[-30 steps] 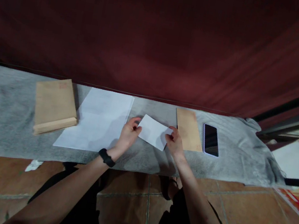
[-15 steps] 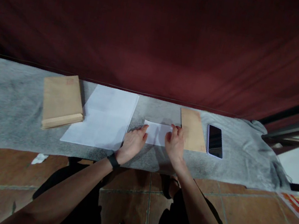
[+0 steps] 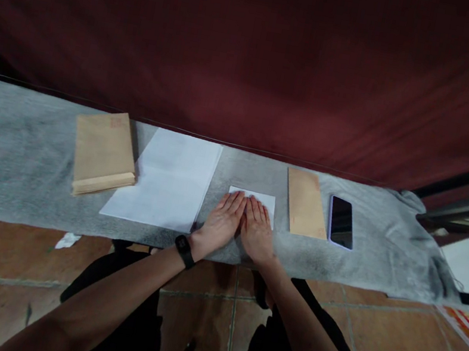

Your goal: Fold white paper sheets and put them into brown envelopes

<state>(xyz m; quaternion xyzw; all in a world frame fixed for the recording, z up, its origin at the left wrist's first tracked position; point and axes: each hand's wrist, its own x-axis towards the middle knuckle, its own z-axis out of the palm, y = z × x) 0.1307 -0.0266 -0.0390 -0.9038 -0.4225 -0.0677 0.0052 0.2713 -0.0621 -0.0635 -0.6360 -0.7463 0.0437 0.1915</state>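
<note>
Both hands lay palm down, side by side, on a small white paper [image 3: 269,202] in the middle of a grey cloth [image 3: 253,174]. The left hand [image 3: 221,220] was flat, fingers straight and close together, gripping nothing; the right hand [image 3: 257,229] was flattened the same way, fingertips near the left's. Left of them lay larger white paper [image 3: 165,178] and stacked envelopes [image 3: 105,148]; to the right, a single envelope [image 3: 307,204] and a phone [image 3: 341,221].
</note>
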